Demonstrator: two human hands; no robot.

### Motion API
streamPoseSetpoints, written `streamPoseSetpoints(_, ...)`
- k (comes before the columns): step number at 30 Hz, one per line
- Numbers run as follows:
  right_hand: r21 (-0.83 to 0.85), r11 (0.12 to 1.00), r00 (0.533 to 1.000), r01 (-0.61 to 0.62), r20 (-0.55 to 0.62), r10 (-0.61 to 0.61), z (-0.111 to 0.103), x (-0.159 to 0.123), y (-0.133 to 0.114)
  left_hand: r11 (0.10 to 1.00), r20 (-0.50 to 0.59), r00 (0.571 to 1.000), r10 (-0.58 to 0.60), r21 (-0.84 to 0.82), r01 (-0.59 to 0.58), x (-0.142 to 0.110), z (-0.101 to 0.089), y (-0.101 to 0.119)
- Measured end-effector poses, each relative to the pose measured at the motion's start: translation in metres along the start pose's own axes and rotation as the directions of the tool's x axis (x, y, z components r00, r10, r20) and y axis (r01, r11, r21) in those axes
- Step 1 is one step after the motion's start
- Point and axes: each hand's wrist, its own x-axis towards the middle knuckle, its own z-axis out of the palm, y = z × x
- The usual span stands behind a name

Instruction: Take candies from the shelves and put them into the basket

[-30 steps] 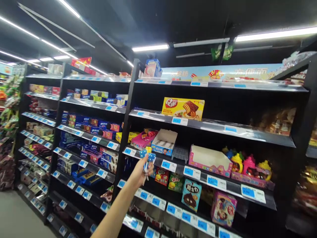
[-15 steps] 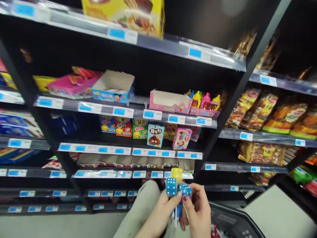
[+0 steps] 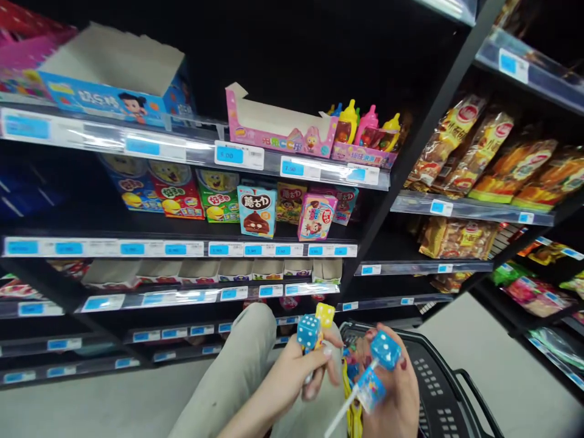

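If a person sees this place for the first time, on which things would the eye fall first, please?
Probably on the blue dice-shaped lollipop in the right hand, with its white stick pointing down and left. Next may come the smaller-looking blue lollipop and yellow lollipop in the left hand. Above, the yellow and pink bottle-shaped items stand out beside the open pink box.

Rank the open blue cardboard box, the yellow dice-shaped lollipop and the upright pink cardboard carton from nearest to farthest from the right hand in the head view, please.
1. Yellow dice-shaped lollipop: in the left hand, left of the right hand.
2. Upright pink cardboard carton: on the black shelf ahead, slightly left.
3. Open blue cardboard box: upper left, one level higher.
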Motion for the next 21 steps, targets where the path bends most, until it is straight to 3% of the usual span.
streamPoseSetpoints(7,0.049,0.998,0.999,-0.043,0.014,0.042,0.006,-0.001,-0.003,0.996,0.08,0.996,-0.034,0.088,0.027,-0.007,0.002,-0.003)
streamPoseSetpoints(10,-0.042,0.999,1.0,-0.015,-0.008,0.015,0.013,-0.003,-0.003,0.997,-0.093,0.994,-0.049,0.047,0.054,-0.009,0.004,-0.012)
streamPoseSetpoints(12,-0.115,0.993,1.0,0.0,-0.008,-0.001,0.016,-0.002,-0.001,0.996,-0.232,0.972,-0.047,0.058,0.062,-0.008,0.001,-0.02)
streamPoseSetpoints(15,-0.184,0.982,0.995,0.038,0.094,-0.021,0.016,0.003,0.002,0.98,-0.367,0.928,0.058,0.197,0.017,-0.006,-0.006,-0.025)
streamPoseSetpoints(18,-0.314,0.946,0.977,0.077,0.213,-0.009,0.014,0.005,0.001,0.93,-0.27,0.932,0.24,0.341,-0.14,-0.004,-0.012,-0.018)
streamPoseSetpoints(21,-0.467,0.883,0.985,0.05,0.168,0.033,0.018,0.0,-0.004,0.91,-0.149,0.939,0.31,0.334,-0.247,-0.003,-0.013,-0.008)
